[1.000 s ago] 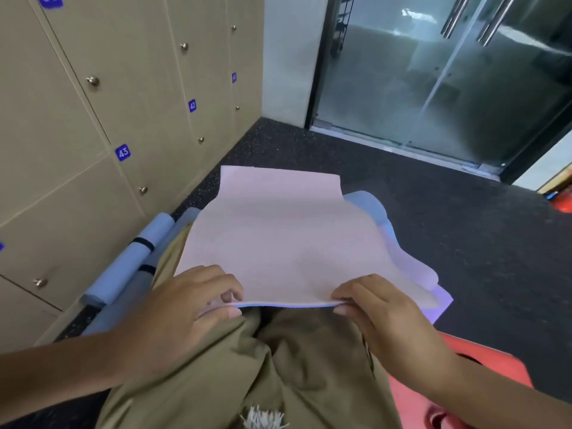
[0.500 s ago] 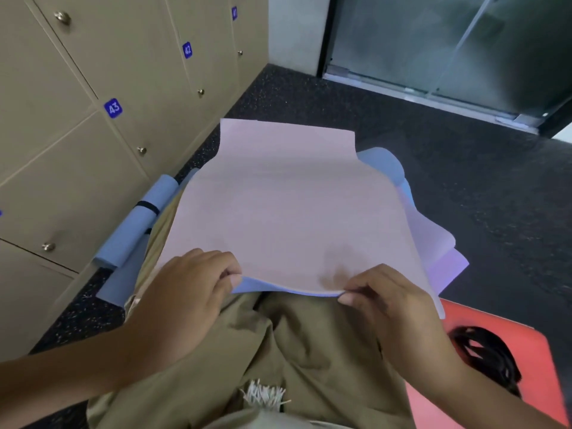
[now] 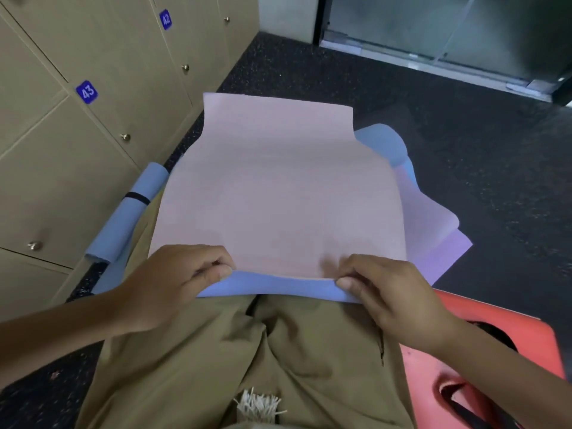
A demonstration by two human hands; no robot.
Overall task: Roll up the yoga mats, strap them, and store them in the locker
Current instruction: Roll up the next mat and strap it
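Observation:
A pale pink yoga mat (image 3: 278, 187) with a blue underside lies spread over my lap and runs away across the dark floor. My left hand (image 3: 182, 274) pinches its near edge on the left. My right hand (image 3: 380, 283) pinches the same edge on the right, where the blue underside curls up. More mat layers in blue and lilac (image 3: 439, 243) stick out to the right beneath it. A rolled blue mat (image 3: 130, 212) with a black strap lies on the floor along the lockers (image 3: 93, 144), whose doors are closed.
Beige numbered lockers fill the left side. A red plastic stool or basket (image 3: 495, 351) with black straps sits at my right. Dark speckled floor (image 3: 464, 156) stretches to glass doors (image 3: 433, 26) at the back. My khaki trousers (image 3: 247, 351) fill the foreground.
Both hands have drawn the mat's near edge toward me and turned it, so more of the blue underside shows. The view has tilted further down.

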